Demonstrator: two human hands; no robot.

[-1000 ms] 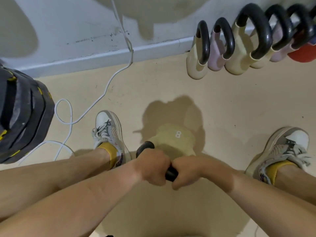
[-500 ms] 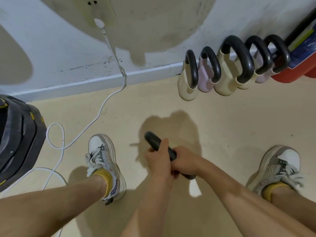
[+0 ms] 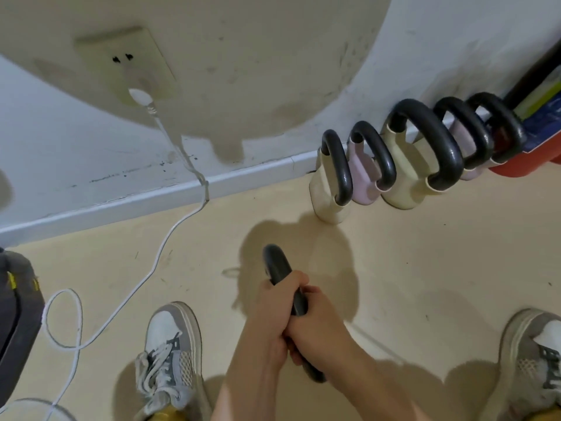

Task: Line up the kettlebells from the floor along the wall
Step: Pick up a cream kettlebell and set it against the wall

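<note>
Both hands grip the black handle (image 3: pixel 277 265) of one kettlebell; its body is hidden under my arms. My left hand (image 3: pixel 277 302) wraps the handle's upper part and my right hand (image 3: pixel 315 323) clasps it just below. Several kettlebells stand in a row against the wall at the upper right: a cream one (image 3: pixel 323 205) at the left end, a pink one (image 3: pixel 365 183), a larger cream one (image 3: pixel 400 189), then more behind. The held handle is about a foot-length short of the row's left end.
A white cable (image 3: pixel 170 238) runs from a wall socket (image 3: pixel 133 65) down over the skirting and loops on the floor at left. Dark stacked weights (image 3: pixel 15 314) sit at the left edge. My shoes (image 3: pixel 170 354) (image 3: pixel 534 366) flank the hands. A red object (image 3: pixel 516 171) ends the row.
The view has lifted and moved closer to the wall, with the socket now showing. The kettlebell's cream body, visible a second ago, is now hidden beneath my arms, and the handle has turned lengthwise.
</note>
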